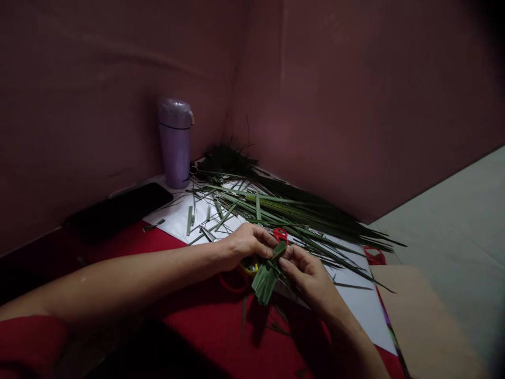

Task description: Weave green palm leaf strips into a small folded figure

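A folded bundle of green leaf strips [264,284] is held between my two hands, its fanned end hanging down towards me. My left hand [250,246] pinches it from the left with thumb and fingers closed. From the right, my right hand [303,268] grips the same bundle, fingertips pressed together near a short strip that sticks up. Behind and under my hands lie scissors with red handles [281,235], partly hidden. Another pair of scissors, with a red and yellow handle [233,282], shows below my left hand.
Long green leaves [300,208] spread over white paper [355,305] on a red cloth [189,326]. A purple tumbler [174,147] stands upright by the wall. Left of it lies a dark flat object [126,205]. Brown cardboard [418,316] sits at the right, and pink walls [335,105] meet behind.
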Tool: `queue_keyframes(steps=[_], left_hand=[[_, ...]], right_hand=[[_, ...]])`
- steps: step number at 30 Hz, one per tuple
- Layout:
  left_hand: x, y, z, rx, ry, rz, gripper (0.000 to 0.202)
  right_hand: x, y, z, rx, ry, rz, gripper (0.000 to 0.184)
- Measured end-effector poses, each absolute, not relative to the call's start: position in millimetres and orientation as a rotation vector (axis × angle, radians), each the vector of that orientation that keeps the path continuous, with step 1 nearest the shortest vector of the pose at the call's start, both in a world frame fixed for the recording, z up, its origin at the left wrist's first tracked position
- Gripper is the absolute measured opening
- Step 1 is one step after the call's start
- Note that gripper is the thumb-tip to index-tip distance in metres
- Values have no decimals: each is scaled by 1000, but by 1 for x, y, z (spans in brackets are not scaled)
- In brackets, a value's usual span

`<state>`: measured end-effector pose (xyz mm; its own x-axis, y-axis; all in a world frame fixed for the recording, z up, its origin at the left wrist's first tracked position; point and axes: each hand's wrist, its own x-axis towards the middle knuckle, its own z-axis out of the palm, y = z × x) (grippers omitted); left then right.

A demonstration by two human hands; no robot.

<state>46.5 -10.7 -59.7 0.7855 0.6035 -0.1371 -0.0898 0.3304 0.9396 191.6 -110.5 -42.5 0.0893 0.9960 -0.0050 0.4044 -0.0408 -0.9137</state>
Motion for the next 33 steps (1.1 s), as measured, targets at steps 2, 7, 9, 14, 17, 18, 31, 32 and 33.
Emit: queue_keyframes(steps=[2, 7, 9, 14, 17, 18, 31, 32, 33], left_hand=[[47, -10, -59, 1138, 515, 490, 29], [48, -8, -59, 1187, 528, 504, 34], [48, -8, -59, 1196, 542, 505, 32], [48, -9, -54, 1213, 595, 508, 29], [48, -8, -53, 1216, 603, 512, 29], [48, -8, -54, 1215, 605, 509, 28], [47, -7, -53, 1198, 634, 511, 28], [47, -8, -53, 1196, 634, 510, 29], [47, -8, -53, 1198, 627, 508, 29]], right_hand=[[190, -112, -41, -1612, -1529, 802, 16], [184, -117, -39, -1731, -1753, 425, 11], [182, -118, -39, -1761, -1793, 323, 11], [178, -118, -41, -1740, -1745, 353, 12], [175, -118, -42, -1718, -1684, 418, 11], [174, -118, -42, -1715, -1669, 434, 11], [179, -116, -48, -1717, -1817, 323, 13], [182, -116, -48, -1714, -1890, 264, 13], [184, -115, -48, -1711, -1960, 206, 12]])
